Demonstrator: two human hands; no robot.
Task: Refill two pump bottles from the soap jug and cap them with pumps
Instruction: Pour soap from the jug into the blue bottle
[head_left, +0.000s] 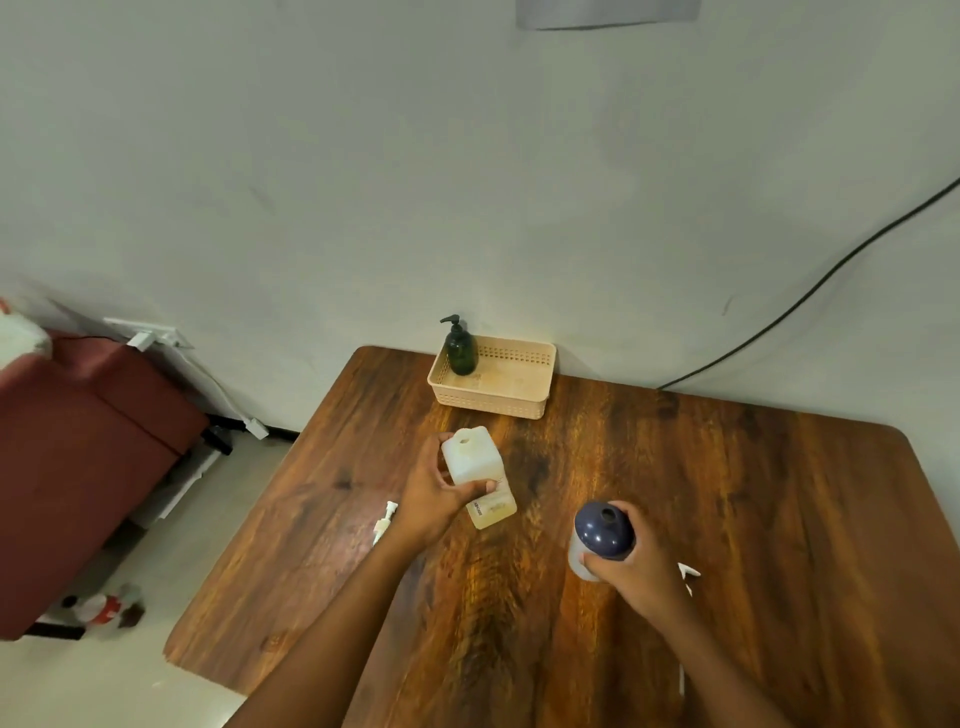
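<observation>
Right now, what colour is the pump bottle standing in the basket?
Dark green with a black pump, seen in the head view: pump bottle, in the beige basket.

Wooden table (727, 493): wide bare stretch from 1 to 4 o'clock, open for passage; beige basket (493, 410) against the wall at 12 o'clock, green pump bottle (461, 351) upright in its left corner; soap jug (480, 473) and navy-topped bottle (600, 538) stand mid-table with a clear lane between; white pump (384, 522) lies loose at 9 o'clock, another white pump (688, 574) at 3 o'clock

On the table (727, 493), the jug (478, 475) stands left of the open bottle (600, 538), basket (493, 384) behind.
</observation>
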